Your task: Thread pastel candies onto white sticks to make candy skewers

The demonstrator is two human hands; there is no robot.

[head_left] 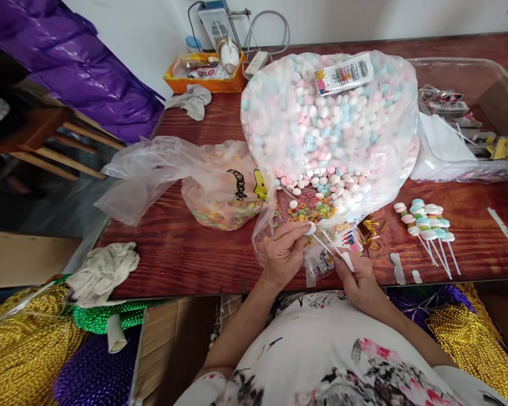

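Observation:
My left hand (284,251) pinches a pale blue and white puffy candy (310,228) at the tip of a white stick (323,245). My right hand (361,283) is closed on the lower ends of white sticks, with a small white piece (347,261) by its fingertips. Just beyond my hands, loose pastel candies (342,189) and small colourful rings (311,208) spill from the mouth of a big clear bag (322,129). To the right lie several finished candy skewers (427,221), with discs and rings threaded on white sticks.
Left of the big bag lies a smaller bag of rings (224,192). A clear plastic bin (469,163) holds white sticks and packets. An orange tray (205,84) stands at the back. Gold ties (369,231) and a cloth (104,270) lie on the table; bead strands (25,344) hang below.

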